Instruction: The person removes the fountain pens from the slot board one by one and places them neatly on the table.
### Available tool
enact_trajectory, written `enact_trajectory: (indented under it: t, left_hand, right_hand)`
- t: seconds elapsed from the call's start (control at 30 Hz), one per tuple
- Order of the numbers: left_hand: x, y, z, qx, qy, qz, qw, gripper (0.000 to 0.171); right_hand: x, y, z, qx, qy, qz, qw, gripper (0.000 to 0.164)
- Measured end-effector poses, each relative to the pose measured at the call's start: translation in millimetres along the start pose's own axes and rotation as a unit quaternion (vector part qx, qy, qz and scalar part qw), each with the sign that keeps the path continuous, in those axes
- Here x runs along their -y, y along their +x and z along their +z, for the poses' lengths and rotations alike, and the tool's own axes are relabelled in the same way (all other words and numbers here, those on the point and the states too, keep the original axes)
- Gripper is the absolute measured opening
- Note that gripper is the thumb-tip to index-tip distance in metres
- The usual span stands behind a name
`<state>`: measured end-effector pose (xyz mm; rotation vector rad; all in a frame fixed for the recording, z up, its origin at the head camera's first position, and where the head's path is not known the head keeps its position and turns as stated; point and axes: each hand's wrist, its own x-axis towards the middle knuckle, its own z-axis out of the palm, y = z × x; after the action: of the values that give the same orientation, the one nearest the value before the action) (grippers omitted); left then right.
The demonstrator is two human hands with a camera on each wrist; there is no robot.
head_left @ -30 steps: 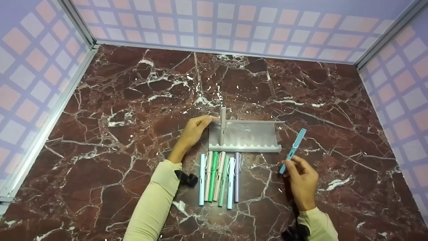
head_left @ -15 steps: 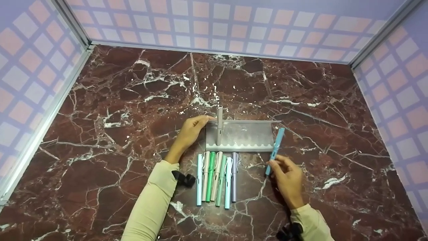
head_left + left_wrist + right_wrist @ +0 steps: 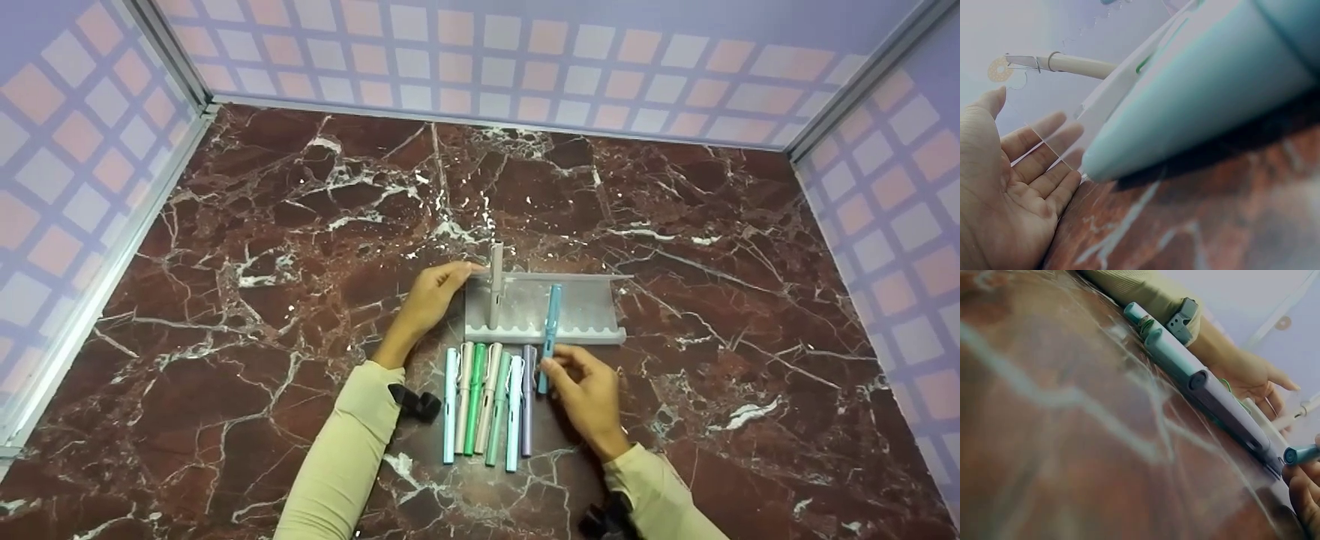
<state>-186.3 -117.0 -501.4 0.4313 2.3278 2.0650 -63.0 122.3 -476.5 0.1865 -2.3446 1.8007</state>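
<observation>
A clear acrylic pen rack (image 3: 585, 307) stands mid-table with one grey pen (image 3: 496, 285) leaning in its leftmost slot. My left hand (image 3: 435, 296) rests with straight fingers against the rack's left end; the left wrist view shows its open palm (image 3: 1005, 185) beside the clear sheet. My right hand (image 3: 581, 386) pinches the lower end of a blue pen (image 3: 550, 322), which tilts up over the rack's scalloped front rail. Several pastel pens (image 3: 487, 397) lie side by side in front of the rack, just left of the right hand; the right wrist view shows the lilac pen (image 3: 1230, 410) closest.
The brown marble tabletop (image 3: 262, 225) is enclosed by checked walls (image 3: 480, 52) at the back and both sides, with metal corner posts (image 3: 172, 52). A black wrist camera strap (image 3: 416, 403) sits on the left forearm.
My right hand has carried the blue pen leftward from the table's right side to the rack, and the pen now stands more upright. The left hand has stayed on the rack.
</observation>
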Motion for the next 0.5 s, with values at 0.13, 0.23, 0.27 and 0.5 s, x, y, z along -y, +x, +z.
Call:
enact_trajectory:
  t: [0.13, 0.23, 0.27, 0.5]
  left_hand:
    - [0.9, -0.5, 0.8, 0.0, -0.01, -0.001, 1.0, 0.03]
    - [1.3, -0.2, 1.6, 0.001, -0.016, -0.002, 0.9999, 0.03]
    - [1.4, -0.1, 1.8, 0.002, -0.016, -0.003, 0.9999, 0.031]
    - [2.1, 0.6, 0.1, 0.005, -0.018, 0.0, 0.9998, 0.031]
  right_hand:
    - [0.3, -0.8, 1.5, 0.003, -0.005, 0.005, 1.0, 0.013]
    - [-10.5, -4.5, -0.7, 0.009, -0.005, 0.017, 1.0, 0.012]
    - [-14.5, -6.8, -1.7, 0.012, -0.004, 0.022, 1.0, 0.012]
    - [-23.0, -37.0, -8.5, 0.057, -0.012, 0.056, 0.997, 0.015]
